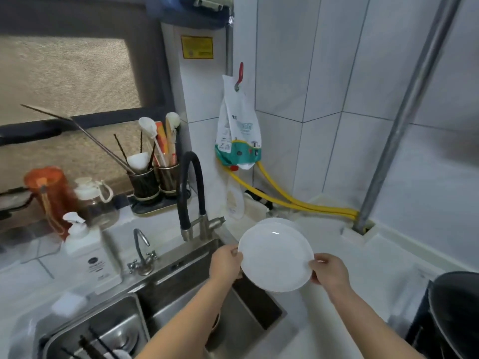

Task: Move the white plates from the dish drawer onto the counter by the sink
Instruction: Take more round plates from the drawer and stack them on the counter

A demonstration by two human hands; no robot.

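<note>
I hold a round white plate (276, 257) in both hands above the right edge of the sink and the white counter (368, 275). My left hand (225, 264) grips its left rim and my right hand (329, 273) grips its right rim. The rim of a second white plate (281, 221) shows just behind and under the held one, over the counter. The dish drawer is out of view.
A steel double sink (181, 301) lies to the left, with a black hose faucet (191, 193) and a small tap (141, 252). Utensil holders (155, 182), bottles and a soap dispenser (83, 250) stand behind it. Yellow hoses (298, 203) and a steel pipe (404, 120) are at the back; a dark pot (453, 314) stands at the right.
</note>
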